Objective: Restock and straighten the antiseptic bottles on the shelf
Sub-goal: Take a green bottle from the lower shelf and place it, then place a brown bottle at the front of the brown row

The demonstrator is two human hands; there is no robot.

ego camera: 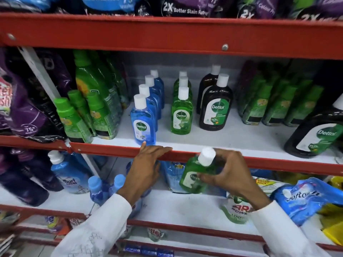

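Green Dettol bottle, white cap, tilted with the cap up and to the right, sits in the right hand, below and in front of the red shelf lip. Fingers wrap the body and partly cover the label, thumb side up near the cap; so that hand is clamped on the bottle. Left hand lies flat on the red lip, fingers spread and loose, gripping nothing, thumb tip just at the base of the front blue bottle.

On the white shelf, three files running front to back:
- blue Dettol row, four white caps visible
- green Dettol row, three caps visible, "Dettol" readable on the front one
- brown Dettol row, two bottles, front label reads "Dettol" and "99.9%"

Larger brown Dettol bottle leans at the far right edge (label partly cut off). Green spray-type bottles stand left of the blue row, more green packs to the right, blurred.

Shelf above: dark pouches, "2X Better Stain" legible. Shelf below: Surf excel bottle, blue Softouch pouch, a "VALUE PACK" tag. White sleeves on both arms.
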